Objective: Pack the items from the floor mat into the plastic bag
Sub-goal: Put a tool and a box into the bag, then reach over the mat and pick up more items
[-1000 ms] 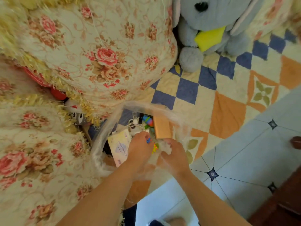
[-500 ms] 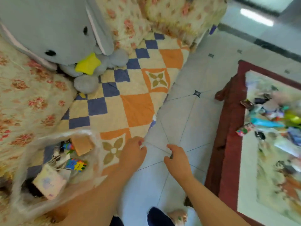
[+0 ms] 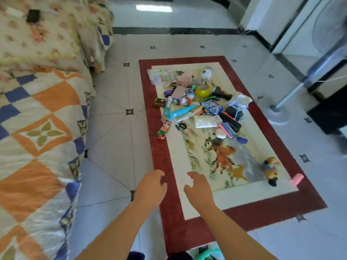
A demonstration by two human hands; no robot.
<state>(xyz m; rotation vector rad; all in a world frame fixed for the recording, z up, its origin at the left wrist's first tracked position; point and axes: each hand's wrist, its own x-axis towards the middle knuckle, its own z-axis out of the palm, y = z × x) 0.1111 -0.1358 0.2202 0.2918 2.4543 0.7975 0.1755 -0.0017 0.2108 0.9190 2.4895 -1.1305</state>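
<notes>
Two bare forearms reach forward over the near end of a floor mat [image 3: 163,166] with a dark red border and a pale horse picture. The left hand [image 3: 150,188] hangs over the mat's near left border and the right hand [image 3: 199,190] just inside it. Both are empty, fingers loosely curled, gripping nothing.

The heap of items [image 3: 197,109] lies on the mat's far half, straight ahead of the hands and well apart from them. The mat's long axis runs away from the person, and the heap spreads across its width. A small red printed packet [image 3: 164,129] marks the heap's near left edge, so the left hand looks slightly the nearer. A plush dog [image 3: 271,170] and a small pink object [image 3: 297,179] sit alone at the mat's near right.

The plastic bag is not in view.

The mat rests on a pale tiled floor [image 3: 116,128]. A bed with a quilt [image 3: 43,128] stands left of the mat, and a standing fan [image 3: 277,113] to its right.
</notes>
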